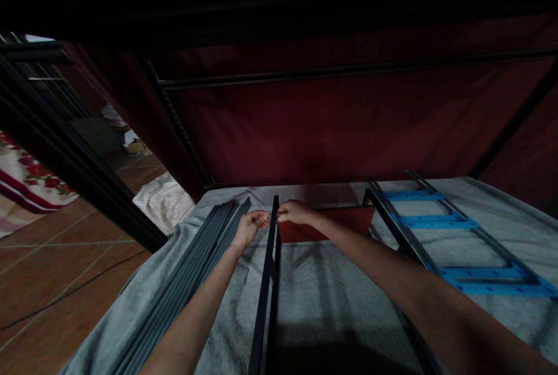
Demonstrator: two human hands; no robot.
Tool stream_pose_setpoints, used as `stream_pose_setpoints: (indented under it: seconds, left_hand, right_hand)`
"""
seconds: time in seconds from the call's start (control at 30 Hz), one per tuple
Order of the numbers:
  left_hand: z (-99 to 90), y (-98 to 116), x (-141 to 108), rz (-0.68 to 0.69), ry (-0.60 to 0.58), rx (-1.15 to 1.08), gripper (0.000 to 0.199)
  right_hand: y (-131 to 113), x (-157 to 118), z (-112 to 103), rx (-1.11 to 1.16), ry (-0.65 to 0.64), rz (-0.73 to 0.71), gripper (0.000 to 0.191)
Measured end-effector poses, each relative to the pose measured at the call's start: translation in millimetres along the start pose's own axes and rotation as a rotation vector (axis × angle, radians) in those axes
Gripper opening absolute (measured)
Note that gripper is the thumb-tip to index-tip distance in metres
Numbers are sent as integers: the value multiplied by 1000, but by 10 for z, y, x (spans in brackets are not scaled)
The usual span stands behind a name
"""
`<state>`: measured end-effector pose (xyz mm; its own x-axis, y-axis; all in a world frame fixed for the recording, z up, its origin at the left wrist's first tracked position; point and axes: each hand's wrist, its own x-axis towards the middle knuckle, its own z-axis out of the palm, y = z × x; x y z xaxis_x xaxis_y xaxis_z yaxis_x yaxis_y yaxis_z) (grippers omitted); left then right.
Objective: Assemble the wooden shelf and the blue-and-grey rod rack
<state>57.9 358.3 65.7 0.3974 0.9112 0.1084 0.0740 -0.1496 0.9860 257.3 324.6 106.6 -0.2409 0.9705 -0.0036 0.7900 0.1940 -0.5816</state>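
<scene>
A dark metal frame [263, 299] lies on a grey blanket [322, 282], its left bar running away from me between my hands. Close to the far end of that bar, on its left side, is my left hand [251, 226], fingers curled and drawn together. My right hand [297, 212] is pinched against the right side of the same bar. Whatever is between the fingers of either hand is too small and dark to make out. Behind my right hand, an orange-red panel [349, 222] spans the far end of the frame.
A bundle of grey tubes [192, 282] lies to the left. On the right are blue-and-grey ladder-like racks [436, 222]. A dark red curtain [305, 131] with black bars closes off the back. A tiled floor [56, 276] with a cable shows at far left.
</scene>
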Motion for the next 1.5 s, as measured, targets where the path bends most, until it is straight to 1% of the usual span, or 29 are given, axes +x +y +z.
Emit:
stream_pose_setpoints:
  seconds: [0.23, 0.33, 0.43, 0.53, 0.63, 0.77, 0.83, 0.97, 1.1, 1.17, 1.3, 1.5]
  left_hand:
    - [30, -69, -23, 29, 26, -36, 34]
    - [22, -80, -21, 69, 59, 7, 28]
    - [15, -69, -33, 112, 100, 71, 24]
    - [8, -58, -47, 119, 110, 59, 24]
    - [-10, -44, -47, 86, 80, 1, 26]
    - [-42, -23, -23, 14, -41, -48, 30]
    - [-43, -28, -8, 6, -53, -73, 30]
    - [-24, -71, 11, 33, -11, -91, 27]
    - [-6, -87, -1, 118, 76, -7, 21]
    - [8, -77, -19, 147, 98, 26, 20]
    - [47, -61, -59, 150, 107, 38, 23]
    - [83, -33, -81, 127, 90, 56, 27]
  right_hand:
    - [21, -37, -14, -18, -7, -56, 28]
    - [8, -50, -11, -50, -1, -57, 28]
    - [-5, -51, 2, -69, -24, -63, 29]
    - [-8, -49, 15, -77, -30, -66, 29]
    - [2, -45, 22, -76, -20, -74, 29]
    - [21, -38, 29, -70, -14, -79, 27]
    - [24, -35, 32, -63, -11, -77, 28]
    - [12, -36, 26, -64, -23, -80, 27]
    - [-10, -45, 6, -77, -23, -77, 27]
    - [-17, -51, 0, -80, -25, -68, 27]
    - [-24, -61, 3, -90, -18, -46, 27]
    - [7, -43, 11, -60, -16, -48, 29]
